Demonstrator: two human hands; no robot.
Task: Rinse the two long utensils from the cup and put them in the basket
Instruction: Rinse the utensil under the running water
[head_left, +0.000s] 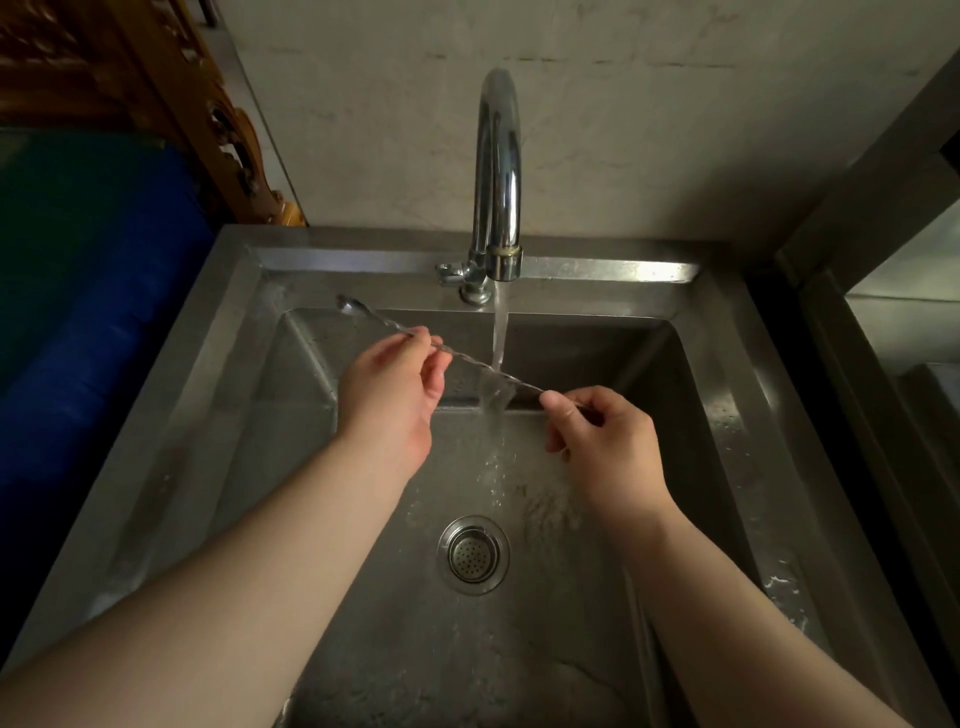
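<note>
A long thin metal spoon with a twisted stem (470, 359) is held level over the steel sink (218, 332), its small bowl pointing back left. My left hand (389, 384) pinches the stem near the bowl end. My right hand (597, 431) pinches the other end. Water runs from the chrome tap (498, 171) onto the middle of the stem, between my two hands. The cup, the basket and a second utensil are out of view.
The round drain strainer (472, 554) sits in the sink floor below my hands. A tiled wall rises behind the tap. A blue and green surface (78, 291) lies to the left, with carved wood behind it. A steel counter edge (852, 322) runs along the right.
</note>
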